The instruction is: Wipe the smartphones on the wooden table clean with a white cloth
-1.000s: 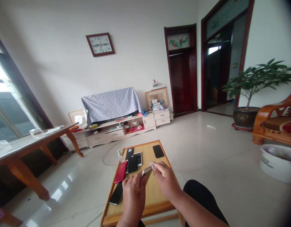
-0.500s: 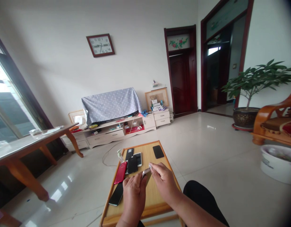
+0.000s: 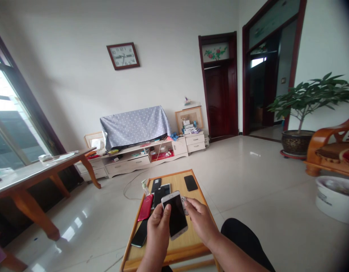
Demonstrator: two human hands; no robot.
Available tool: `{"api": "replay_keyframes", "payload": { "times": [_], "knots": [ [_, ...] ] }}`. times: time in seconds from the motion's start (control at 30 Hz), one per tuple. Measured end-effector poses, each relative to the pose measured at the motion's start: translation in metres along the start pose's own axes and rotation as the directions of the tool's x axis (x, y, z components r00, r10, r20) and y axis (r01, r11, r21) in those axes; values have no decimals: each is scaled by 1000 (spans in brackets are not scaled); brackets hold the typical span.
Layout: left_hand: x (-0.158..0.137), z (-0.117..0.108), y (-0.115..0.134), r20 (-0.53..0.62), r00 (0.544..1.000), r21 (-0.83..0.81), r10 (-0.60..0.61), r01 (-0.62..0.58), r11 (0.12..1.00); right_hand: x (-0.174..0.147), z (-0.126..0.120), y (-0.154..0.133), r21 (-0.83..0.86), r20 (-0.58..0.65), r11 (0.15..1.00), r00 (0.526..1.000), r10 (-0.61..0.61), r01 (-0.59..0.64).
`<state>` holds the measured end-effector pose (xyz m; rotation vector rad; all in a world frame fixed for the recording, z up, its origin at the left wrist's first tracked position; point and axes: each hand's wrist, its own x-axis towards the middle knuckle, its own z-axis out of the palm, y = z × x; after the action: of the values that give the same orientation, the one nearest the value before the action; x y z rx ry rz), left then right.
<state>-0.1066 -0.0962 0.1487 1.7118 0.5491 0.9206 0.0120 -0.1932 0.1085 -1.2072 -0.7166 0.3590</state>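
Observation:
My left hand (image 3: 160, 224) grips a white-framed smartphone (image 3: 176, 217) by its left side, thumb over the front, with the dark screen facing me. Just right of the phone, my right hand (image 3: 198, 217) pinches a small pale, crumpled-looking piece (image 3: 185, 204), perhaps a cloth or wipe; its kind is not clear. Both hands are above a small wooden table (image 3: 181, 177). On its left part lie a red phone (image 3: 145, 207), a black phone (image 3: 139, 233) and several more dark phones, partly overlapping and partly hidden by my left hand. Another black phone (image 3: 190, 183) rests near the far right corner.
A clear pump bottle (image 3: 145, 187) stands at the table's left edge. To the left is a larger table (image 3: 50, 166); a low white cabinet (image 3: 129, 162) lines the wall. On the right are a white tub (image 3: 335, 204), a potted plant (image 3: 297, 141) and a wooden chair (image 3: 318, 151).
The phone was seen edge-on between my hands; now it is turned with its screen toward me. My right hand has shifted slightly right and down, with the pale piece at the phone's right edge.

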Motion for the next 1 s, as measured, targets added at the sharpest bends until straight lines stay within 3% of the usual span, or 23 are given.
{"api": "replay_keyframes", "payload": {
  "times": [0.1,0.23,0.4,0.5,0.63,0.73,0.8,0.9,1.0],
  "knots": [
    [0,2,1,-9,996,-115,-87,85,990,-1,2,-3,35,95,999,995,-8,5],
    [0,1,-6,28,988,-213,-150,152,965,-2,4,-3,153,214,984,975,56,-90],
    [2,-8,-12,98,970,-134,-221,233,963,0,-5,-8,196,269,967,957,108,-164],
    [6,-16,-3,144,967,-33,-210,217,976,3,-16,-14,108,324,982,939,113,-155],
    [11,-22,8,364,914,-23,-180,202,979,4,-26,-15,-69,395,985,902,174,-160],
    [13,-21,7,403,895,50,-191,187,981,3,-27,-14,-156,418,983,895,158,-101],
    [12,-20,4,352,926,73,-135,117,990,4,-26,-13,-210,375,978,922,95,-16],
    [9,-18,-1,242,970,123,10,-41,992,10,-27,-5,-335,128,933,987,-95,133],
    [7,-16,-8,157,977,190,144,-172,967,15,-28,7,-462,-96,866,960,-264,192]
  ]
}}
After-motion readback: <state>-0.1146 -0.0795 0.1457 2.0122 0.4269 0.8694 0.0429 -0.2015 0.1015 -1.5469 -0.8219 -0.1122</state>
